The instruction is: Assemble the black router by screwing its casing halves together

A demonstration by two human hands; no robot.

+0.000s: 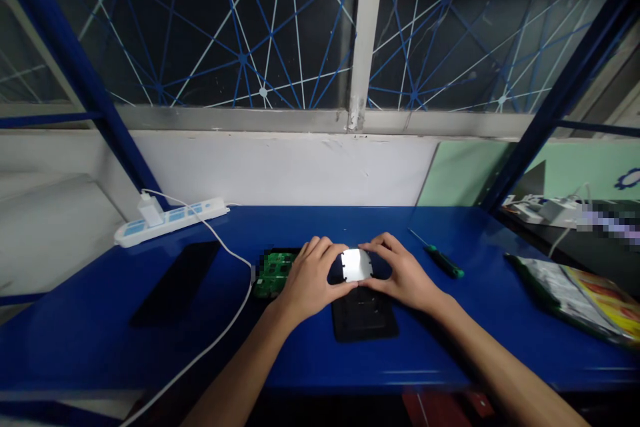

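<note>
Between my two hands is a small, shiny silver plate [357,265] with dark notches along its sides; its exact kind I cannot make out. My left hand [313,277] grips its left side, thumb below and fingers above. On the right side, the thumb and fingers of my right hand [400,272] close on it in the same way. Beneath the plate, a black rectangular tray-like casing [365,317] lies on the blue table. A green circuit board [274,272] rests just left of my left hand, which partly covers it.
A screwdriver [440,259] lies to the right on the blue table [310,360]. Farther right is a shiny printed packet [580,293]. On the left are a dark flat panel [177,283], a white power strip [175,219] and a white cable [220,337] crossing the table.
</note>
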